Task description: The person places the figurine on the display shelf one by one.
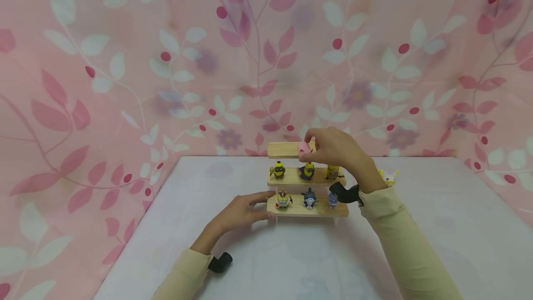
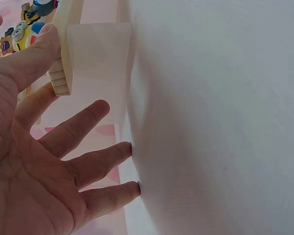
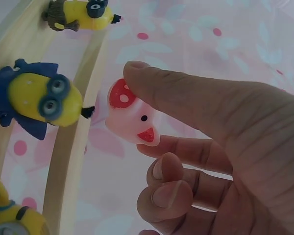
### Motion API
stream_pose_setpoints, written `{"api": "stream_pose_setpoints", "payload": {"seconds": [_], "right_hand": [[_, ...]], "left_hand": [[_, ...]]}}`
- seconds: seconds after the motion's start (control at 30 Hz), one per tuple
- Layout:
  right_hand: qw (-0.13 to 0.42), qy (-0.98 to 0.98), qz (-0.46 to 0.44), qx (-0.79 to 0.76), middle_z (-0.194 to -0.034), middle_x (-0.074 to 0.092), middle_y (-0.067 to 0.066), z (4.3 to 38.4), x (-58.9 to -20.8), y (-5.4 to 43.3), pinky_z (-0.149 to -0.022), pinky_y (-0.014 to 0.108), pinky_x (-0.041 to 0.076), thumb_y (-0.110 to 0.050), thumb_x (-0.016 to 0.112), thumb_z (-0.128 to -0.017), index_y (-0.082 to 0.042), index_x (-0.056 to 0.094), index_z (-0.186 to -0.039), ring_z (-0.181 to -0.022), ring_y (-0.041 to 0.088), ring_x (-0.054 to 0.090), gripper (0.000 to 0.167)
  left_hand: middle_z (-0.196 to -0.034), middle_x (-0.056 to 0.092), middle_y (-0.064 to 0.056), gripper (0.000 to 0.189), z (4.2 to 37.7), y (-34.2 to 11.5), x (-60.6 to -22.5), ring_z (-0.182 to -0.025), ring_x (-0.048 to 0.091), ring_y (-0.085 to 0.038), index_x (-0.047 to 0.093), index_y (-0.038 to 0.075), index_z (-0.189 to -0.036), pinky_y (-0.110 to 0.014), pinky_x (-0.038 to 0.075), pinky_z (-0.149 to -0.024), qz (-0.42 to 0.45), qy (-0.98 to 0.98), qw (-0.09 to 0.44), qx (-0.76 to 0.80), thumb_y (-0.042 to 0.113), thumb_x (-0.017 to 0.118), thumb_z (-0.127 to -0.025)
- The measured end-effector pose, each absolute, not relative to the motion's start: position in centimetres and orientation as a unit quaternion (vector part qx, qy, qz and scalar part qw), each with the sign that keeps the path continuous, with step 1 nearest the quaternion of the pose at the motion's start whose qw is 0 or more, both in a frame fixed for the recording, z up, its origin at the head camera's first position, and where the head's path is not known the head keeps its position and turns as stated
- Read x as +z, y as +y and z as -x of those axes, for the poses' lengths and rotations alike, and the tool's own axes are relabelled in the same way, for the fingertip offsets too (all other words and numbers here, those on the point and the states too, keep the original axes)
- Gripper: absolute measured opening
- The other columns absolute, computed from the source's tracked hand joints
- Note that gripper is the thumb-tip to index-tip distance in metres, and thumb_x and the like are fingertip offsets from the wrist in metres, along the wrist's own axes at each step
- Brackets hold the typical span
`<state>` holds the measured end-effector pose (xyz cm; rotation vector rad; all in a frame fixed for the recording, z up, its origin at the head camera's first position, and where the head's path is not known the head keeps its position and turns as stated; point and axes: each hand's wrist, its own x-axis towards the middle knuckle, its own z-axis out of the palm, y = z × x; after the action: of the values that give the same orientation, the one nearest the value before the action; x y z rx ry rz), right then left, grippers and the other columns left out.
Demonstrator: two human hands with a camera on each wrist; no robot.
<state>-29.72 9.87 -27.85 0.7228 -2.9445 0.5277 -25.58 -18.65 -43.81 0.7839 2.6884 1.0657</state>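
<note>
A three-tier wooden display stand with small figurines stands on the white table. My left hand holds the left end of its bottom board, thumb on the near side and index finger behind; the other fingers spread out below. Between thumb and index finger, my right hand pinches a small pink pig figurine with red ears and snout. In the head view, the pig overlaps the top board.
On the middle board are yellow minion figurines, one in a blue cape. The bottom board bears a crowned figurine, a grey-blue one and a purple one. A white and yellow figurine stands right of the stand, behind the right wrist.
</note>
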Motion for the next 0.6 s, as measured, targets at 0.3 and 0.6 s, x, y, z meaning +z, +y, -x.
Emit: {"api": "stream_pose_setpoints", "payload": {"seconds": [0.3, 0.6], "right_hand": [[0.028, -0.952, -0.249, 0.175, -0.069, 0.056, 0.0, 30.9, -27.5, 8.2, -0.05, 0.03, 0.036, -0.045, 0.077, -0.082, -0.014, 0.064, -0.112, -0.058, 0.017, 0.047, 0.045], [0.025, -0.949, -0.26, 0.178, -0.096, 0.066, -0.001, 32.2, -27.5, 6.1, -0.058, 0.033, 0.043, -0.039, 0.074, -0.081, -0.015, 0.065, -0.108, -0.069, 0.018, 0.053, 0.037]], "left_hand": [[-0.137, 0.058, 0.005, 0.063, 25.6, -18.6, -43.9, -0.134, 0.045, -0.022, 0.049, 0.038, -0.145, -0.052, 0.038, -0.106, -0.257, 0.896, 0.075, 0.354, 0.054, 0.069, -0.087], [-0.136, 0.059, 0.004, 0.063, 25.5, -18.6, -43.6, -0.133, 0.046, -0.023, 0.049, 0.037, -0.145, -0.051, 0.039, -0.105, -0.258, 0.897, 0.073, 0.352, 0.053, 0.069, -0.088]]}}
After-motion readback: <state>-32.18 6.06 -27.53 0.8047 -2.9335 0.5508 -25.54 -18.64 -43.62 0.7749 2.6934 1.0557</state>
